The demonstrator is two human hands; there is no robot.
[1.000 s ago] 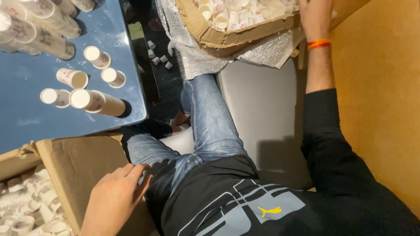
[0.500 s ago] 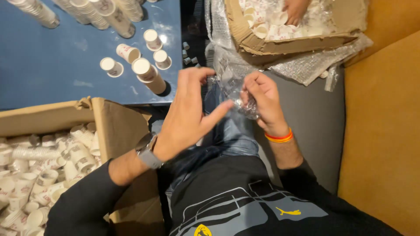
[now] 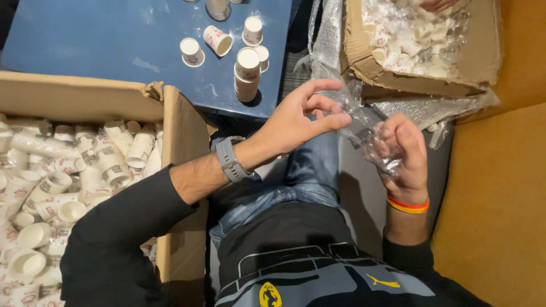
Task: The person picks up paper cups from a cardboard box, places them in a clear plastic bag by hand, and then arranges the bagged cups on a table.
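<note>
The right hand (image 3: 404, 150) is closed around a crumpled clear plastic wrapper (image 3: 369, 133), fingers curled in so the bunched film stays gathered above the lap. The left hand (image 3: 301, 116) is at the wrapper's upper part with thumb and forefinger pinched on the film and the other fingers spread, a grip that looks suited to pulling thin plastic taut or apart. The two hands are near each other, joined only by the wrapper stretched between them. Whether anything is still inside the film cannot be told.

A grey wristwatch (image 3: 227, 161) sits on the left wrist and an orange band (image 3: 408, 203) on the right. Below the hands are blue jeans and a black printed shirt; the person is seated.

To the left stands an open cardboard box (image 3: 179, 131) heaped with small white paper cups (image 3: 96, 165), some nested in sleeves, close enough to reach from the seat. Ahead, a blue bench (image 3: 114, 40) carries a few loose cups, some upright, one on its side, and a short nested stack (image 3: 247, 74) near its edge. At upper right a second cardboard box (image 3: 421, 85), lined with clear plastic, holds more cups, and another person's fingers (image 3: 438, 4) show at its far edge.
</note>
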